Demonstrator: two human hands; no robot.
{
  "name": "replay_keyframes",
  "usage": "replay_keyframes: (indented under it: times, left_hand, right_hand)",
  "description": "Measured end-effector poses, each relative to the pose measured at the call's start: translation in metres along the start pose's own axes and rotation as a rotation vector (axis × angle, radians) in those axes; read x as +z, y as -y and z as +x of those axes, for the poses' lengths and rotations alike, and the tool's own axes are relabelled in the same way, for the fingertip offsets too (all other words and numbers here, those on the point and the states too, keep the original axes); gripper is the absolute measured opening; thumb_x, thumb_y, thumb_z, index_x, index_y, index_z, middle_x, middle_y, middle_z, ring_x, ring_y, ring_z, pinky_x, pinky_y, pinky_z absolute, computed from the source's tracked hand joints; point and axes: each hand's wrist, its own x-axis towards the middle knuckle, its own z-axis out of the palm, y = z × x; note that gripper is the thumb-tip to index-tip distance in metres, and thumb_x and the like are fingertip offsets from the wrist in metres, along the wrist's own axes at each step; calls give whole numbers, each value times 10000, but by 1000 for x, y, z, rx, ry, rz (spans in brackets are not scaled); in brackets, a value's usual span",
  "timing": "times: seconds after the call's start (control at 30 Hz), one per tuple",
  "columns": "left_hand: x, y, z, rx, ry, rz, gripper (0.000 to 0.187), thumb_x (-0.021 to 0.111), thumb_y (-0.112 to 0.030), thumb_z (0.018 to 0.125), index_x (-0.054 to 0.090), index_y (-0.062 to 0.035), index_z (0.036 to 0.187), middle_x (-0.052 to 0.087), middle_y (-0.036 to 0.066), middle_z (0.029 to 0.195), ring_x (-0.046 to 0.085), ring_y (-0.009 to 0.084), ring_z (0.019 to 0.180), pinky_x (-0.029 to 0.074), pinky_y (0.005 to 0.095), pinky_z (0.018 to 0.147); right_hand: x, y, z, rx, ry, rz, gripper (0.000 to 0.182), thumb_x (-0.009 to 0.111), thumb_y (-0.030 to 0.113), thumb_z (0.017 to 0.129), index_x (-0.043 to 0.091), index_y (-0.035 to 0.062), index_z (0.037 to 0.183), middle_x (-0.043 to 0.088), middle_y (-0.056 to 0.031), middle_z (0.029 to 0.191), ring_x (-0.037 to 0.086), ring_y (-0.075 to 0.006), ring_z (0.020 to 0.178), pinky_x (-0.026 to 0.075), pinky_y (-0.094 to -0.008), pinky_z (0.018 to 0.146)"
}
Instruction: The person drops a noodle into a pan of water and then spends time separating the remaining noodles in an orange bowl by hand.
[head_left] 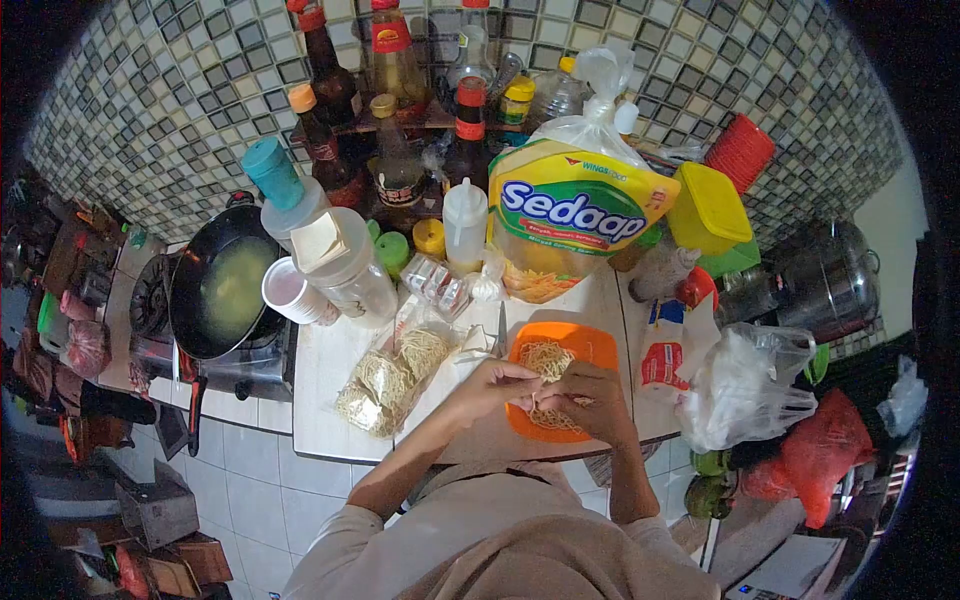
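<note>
My left hand and my right hand meet over a shallow orange plastic tray. Both hands are closed, fingertips pinched close together. Small pale strands show between them, but the fingers hide most of whatever they hold. Dried noodles lie in the tray beyond the fingers, and more dried noodles lie nearer to me. Left of my left forearm is a clear plastic bag of dried noodle cakes.
A black wok with liquid sits on the stove at left. Clear jars, a white squeeze bottle and a large Sedaap oil pouch stand behind the tray. White plastic bags lie at right.
</note>
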Motion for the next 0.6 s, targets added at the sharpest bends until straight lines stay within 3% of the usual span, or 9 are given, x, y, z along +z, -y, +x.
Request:
replay_keyframes:
  times: [0.3, 0.53, 0.6]
  left_hand:
    - [9, -11, -8, -109, 109, -239, 257, 554, -193, 820, 587, 25, 953, 607, 85, 839, 572, 116, 715, 479, 249, 671]
    - [14, -11, -11, -12, 64, -164, 262, 544, -175, 826, 576, 23, 995, 606, 73, 851, 557, 105, 754, 436, 217, 723]
    - [14, -11, -11, -9, 62, -152, 264, 549, -169, 822, 575, 22, 1003, 606, 69, 852, 556, 106, 757, 427, 213, 732]
  right_hand:
    - [0, 2, 6, 377, 5, 215, 126, 656, 102, 683, 652, 46, 796, 500, -6, 638, 457, -88, 559, 358, -224, 509]
    - [1, -1, 7, 374, 42, 303, 140, 609, 136, 742, 640, 46, 845, 580, -13, 730, 510, -75, 637, 406, -218, 552]
    - [8, -7, 3, 474, -64, 499, 122, 608, 128, 750, 627, 38, 831, 588, -3, 756, 512, -66, 663, 409, -212, 577]
